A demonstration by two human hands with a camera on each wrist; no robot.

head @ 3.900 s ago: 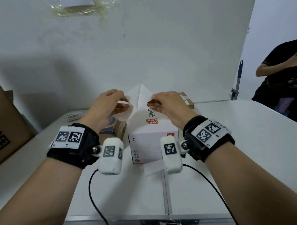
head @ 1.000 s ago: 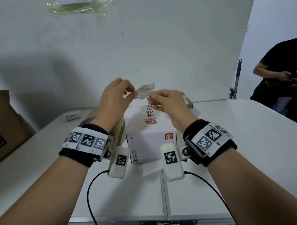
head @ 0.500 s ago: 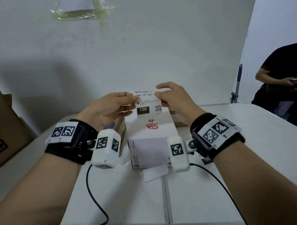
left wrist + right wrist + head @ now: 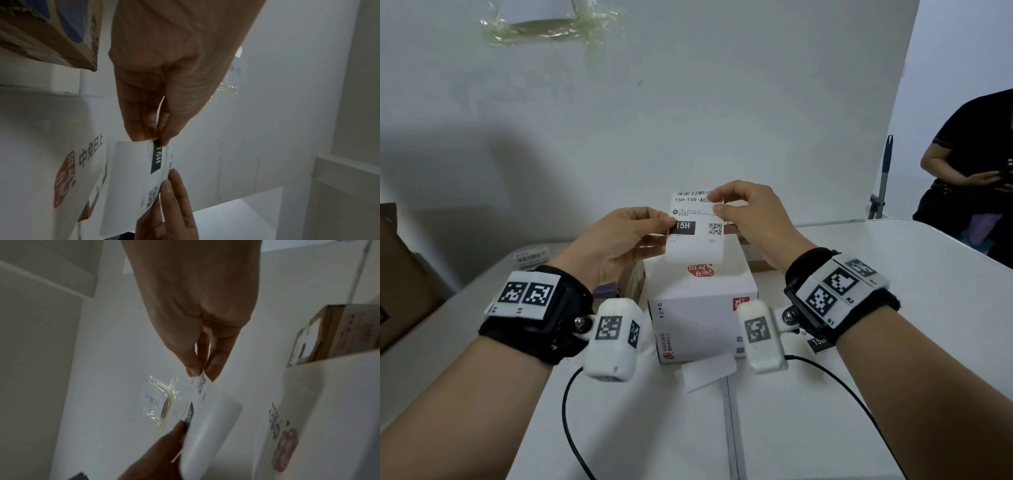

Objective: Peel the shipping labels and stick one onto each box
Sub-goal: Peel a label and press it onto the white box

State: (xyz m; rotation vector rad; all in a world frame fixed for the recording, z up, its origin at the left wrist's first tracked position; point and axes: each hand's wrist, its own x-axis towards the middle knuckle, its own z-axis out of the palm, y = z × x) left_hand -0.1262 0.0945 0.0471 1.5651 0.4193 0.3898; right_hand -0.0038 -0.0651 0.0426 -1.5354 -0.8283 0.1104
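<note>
A white shipping label [image 4: 697, 228] printed with a barcode, "15H" and a QR code is held upright, print facing me, above the white box [image 4: 700, 301] with the red logo. My left hand [image 4: 619, 240] pinches its left edge and my right hand [image 4: 751, 214] pinches its upper right corner. The left wrist view shows the label [image 4: 133, 186] edge-on beside the box [image 4: 41, 146]. In the right wrist view the label [image 4: 209, 418] hangs from my fingertips [image 4: 213, 373]. A brown cardboard box [image 4: 631, 282] stands left of the white box, mostly hidden by my left hand.
A blank backing strip [image 4: 709, 375] lies on the table [image 4: 893, 308] in front of the white box. Another label [image 4: 532, 255] lies at the far left, one more [image 4: 818, 342] under my right wrist. A big carton [image 4: 397, 274] is at left. A person [image 4: 976, 171] stands at right.
The label went from being peeled off its backing to being held flat between both hands, print towards me. In the last half second it hardly moved; my head came a little closer.
</note>
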